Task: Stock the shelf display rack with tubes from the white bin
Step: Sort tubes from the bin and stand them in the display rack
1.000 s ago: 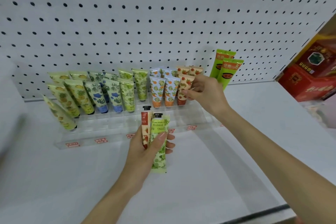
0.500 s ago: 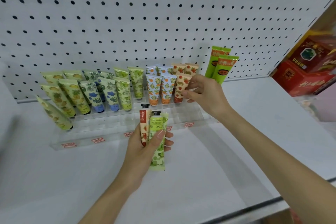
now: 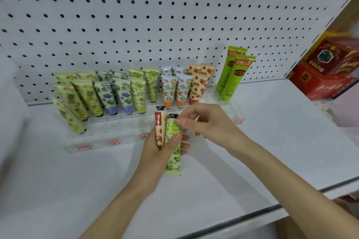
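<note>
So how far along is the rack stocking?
Done: the back rows of the acrylic rack hold tubes. In hand: the left hand grips a strawberry tube and a lime tube; the right hand reaches for them. Left: front row holds only one pineapple tube.

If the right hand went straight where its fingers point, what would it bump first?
Most likely the green tube, held by the left hand beside a red tube. The right hand points its fingers left at the green tube's top end, very close; I cannot tell whether they touch.
</note>
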The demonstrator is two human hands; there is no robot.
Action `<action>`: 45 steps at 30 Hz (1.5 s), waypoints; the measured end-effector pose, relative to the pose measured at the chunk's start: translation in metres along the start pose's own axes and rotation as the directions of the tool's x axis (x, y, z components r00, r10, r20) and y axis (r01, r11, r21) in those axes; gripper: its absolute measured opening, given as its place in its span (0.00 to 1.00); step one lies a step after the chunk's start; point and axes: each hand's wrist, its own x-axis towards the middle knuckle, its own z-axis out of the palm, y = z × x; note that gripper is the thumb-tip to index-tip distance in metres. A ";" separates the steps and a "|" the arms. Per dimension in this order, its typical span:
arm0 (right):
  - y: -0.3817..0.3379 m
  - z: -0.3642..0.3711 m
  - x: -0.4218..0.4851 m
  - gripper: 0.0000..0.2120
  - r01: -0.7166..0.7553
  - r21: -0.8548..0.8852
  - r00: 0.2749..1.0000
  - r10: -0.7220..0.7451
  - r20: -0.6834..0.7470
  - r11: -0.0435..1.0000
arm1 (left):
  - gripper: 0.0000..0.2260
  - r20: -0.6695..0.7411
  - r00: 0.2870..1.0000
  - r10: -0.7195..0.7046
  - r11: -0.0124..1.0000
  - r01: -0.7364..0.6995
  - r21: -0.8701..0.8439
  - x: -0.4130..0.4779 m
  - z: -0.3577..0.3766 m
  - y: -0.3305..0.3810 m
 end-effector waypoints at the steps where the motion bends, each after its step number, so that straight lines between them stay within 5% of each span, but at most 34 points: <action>1: 0.000 0.004 0.000 0.03 0.003 -0.012 1.000 -0.002 0.011 1.000 | 0.16 0.002 1.000 -0.002 1.000 0.002 -0.003 -0.002 -0.002 0.001; 12: -0.029 0.052 -0.002 0.06 -0.073 0.029 0.994 0.070 0.089 0.997 | 0.24 0.008 0.999 -0.039 0.999 0.039 -0.021 -0.037 -0.059 0.014; 19: -0.030 0.085 -0.012 0.02 -0.148 0.279 0.989 0.144 0.033 0.949 | 0.19 -0.022 0.995 -0.097 0.994 0.096 -0.049 -0.053 -0.102 0.028; 28: -0.034 0.148 -0.016 0.08 -0.181 0.335 0.983 0.168 0.067 0.925 | 0.14 -0.107 0.990 -0.087 0.996 0.083 -0.045 -0.067 -0.138 0.039; 33: -0.039 0.145 -0.008 0.07 -0.218 0.574 0.967 0.255 0.018 0.789 | 0.08 -0.070 0.991 -0.116 0.979 0.102 -0.179 -0.064 -0.152 0.042; 40: -0.042 0.083 -0.020 0.12 -0.306 0.240 0.952 0.294 0.084 0.921 | 0.11 0.023 0.993 -0.117 0.979 0.119 -0.163 -0.047 -0.151 0.031; 45: -0.058 0.042 -0.011 0.12 -0.219 -0.067 0.916 0.182 -0.357 0.974 | 0.08 0.038 0.996 -0.080 0.992 0.083 -0.094 -0.040 -0.143 0.026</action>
